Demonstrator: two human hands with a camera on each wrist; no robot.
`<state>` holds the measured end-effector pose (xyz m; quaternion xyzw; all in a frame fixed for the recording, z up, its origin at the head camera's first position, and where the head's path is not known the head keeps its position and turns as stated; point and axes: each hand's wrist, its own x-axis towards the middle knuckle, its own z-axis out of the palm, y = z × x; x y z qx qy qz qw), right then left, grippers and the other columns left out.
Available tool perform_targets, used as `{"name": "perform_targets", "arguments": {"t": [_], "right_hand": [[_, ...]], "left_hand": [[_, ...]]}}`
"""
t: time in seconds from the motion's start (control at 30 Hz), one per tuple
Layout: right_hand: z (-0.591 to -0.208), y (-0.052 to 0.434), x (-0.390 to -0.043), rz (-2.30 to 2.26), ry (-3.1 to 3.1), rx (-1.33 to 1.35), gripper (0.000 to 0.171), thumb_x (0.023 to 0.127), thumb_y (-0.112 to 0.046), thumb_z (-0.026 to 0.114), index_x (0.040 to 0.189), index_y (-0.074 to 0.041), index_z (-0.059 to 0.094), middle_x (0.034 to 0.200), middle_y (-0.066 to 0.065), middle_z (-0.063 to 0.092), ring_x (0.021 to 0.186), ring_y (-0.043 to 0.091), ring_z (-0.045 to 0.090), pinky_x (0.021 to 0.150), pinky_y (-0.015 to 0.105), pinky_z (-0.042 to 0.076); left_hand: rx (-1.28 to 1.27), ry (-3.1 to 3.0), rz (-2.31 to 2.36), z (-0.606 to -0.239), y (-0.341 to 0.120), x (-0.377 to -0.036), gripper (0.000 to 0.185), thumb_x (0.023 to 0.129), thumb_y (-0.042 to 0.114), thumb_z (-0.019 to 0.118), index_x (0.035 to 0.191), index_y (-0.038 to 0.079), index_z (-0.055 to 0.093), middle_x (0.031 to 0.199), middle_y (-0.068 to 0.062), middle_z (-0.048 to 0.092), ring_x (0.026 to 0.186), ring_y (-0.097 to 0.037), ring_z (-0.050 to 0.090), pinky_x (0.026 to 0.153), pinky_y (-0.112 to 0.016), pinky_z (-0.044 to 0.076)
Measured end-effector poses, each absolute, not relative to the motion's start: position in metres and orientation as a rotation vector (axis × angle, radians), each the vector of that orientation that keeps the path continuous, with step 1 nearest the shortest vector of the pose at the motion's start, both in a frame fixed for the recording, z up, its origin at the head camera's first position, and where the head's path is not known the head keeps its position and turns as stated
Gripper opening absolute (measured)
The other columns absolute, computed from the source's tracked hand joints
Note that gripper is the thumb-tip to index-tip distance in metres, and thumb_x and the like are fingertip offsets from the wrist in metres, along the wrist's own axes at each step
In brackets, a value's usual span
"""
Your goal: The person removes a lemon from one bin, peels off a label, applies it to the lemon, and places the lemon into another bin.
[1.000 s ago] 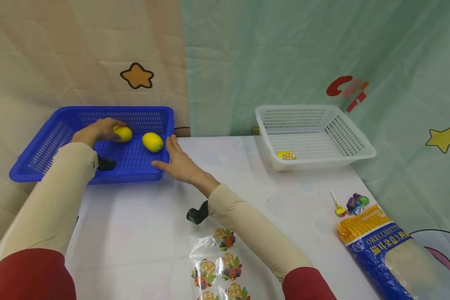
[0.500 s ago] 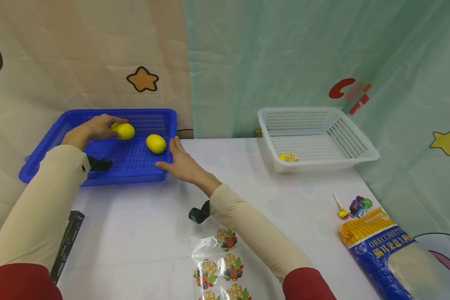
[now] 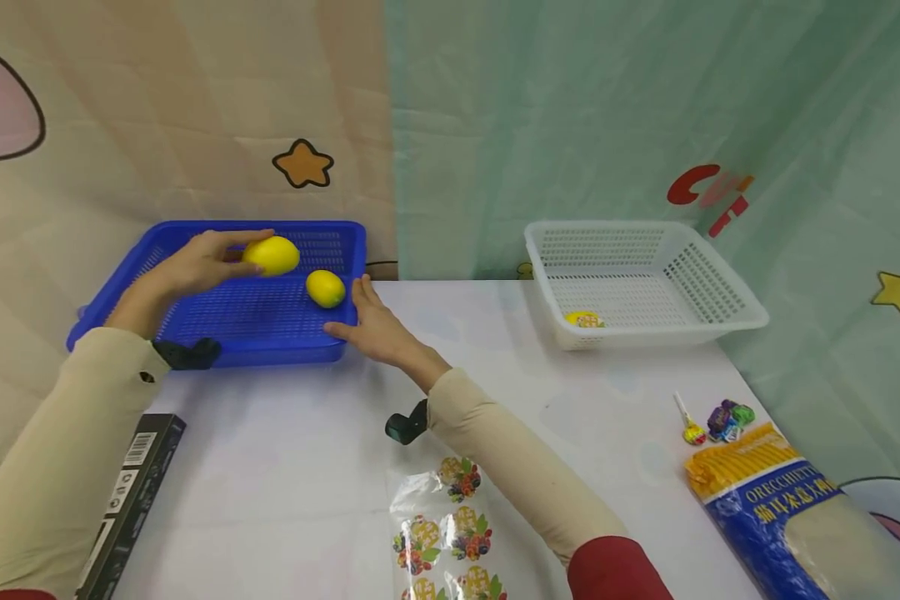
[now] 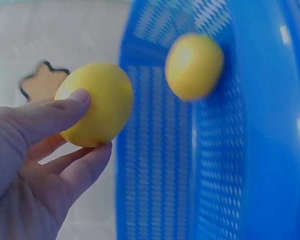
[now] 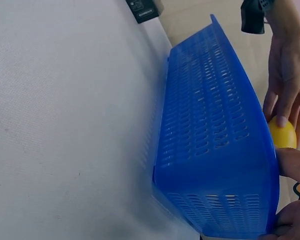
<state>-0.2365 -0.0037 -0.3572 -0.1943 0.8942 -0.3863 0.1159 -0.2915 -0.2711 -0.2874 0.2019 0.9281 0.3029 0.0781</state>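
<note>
A yellow lemon (image 3: 272,256) is pinched between the thumb and fingers of my left hand (image 3: 198,268), raised above the blue plastic basket (image 3: 255,356). In the left wrist view the thumb presses the near side of this lemon (image 4: 107,105), and fingers support it from below. A second lemon (image 3: 326,288) lies inside the basket near its right wall. My right hand (image 3: 381,327) rests at the basket's right rim with fingers spread and fairly straight, thumb toward the front corner. In the right wrist view, its thumb (image 5: 292,162) is beside the rim.
A white basket (image 3: 660,335) at the back right holds a yellow labelled item (image 3: 585,319). Nearer are a lollipop (image 3: 692,427), wrapped candies (image 3: 729,419) and an orecchiette bag (image 3: 787,508). A fruit-printed clear bag (image 3: 442,533) lies in front, a black box (image 3: 131,500) at left.
My left hand has lifted the lemon off the basket's floor and moved it slightly right. The right hand stays at the rim. The head view has shifted a little, showing more of the black box.
</note>
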Motion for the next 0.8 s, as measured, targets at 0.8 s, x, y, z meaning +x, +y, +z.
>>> {"name": "perform_targets", "arguments": {"t": [0.8], "right_hand": [[-0.372,0.084,-0.237,-1.291,2.641,-0.534,0.09,0.09,-0.047,0.068,0.158,-0.014,0.018,0.163,0.0,0.014,0.148,0.016,0.017,0.119,0.038,0.018]], "left_hand": [[0.854,2.569,1.291,-0.296,-0.182,-0.245,0.057,0.097,0.004,0.06,0.15,0.008,0.041,0.149,-0.019,0.042,0.131,-0.041,0.046,0.105,-0.05,0.041]]}}
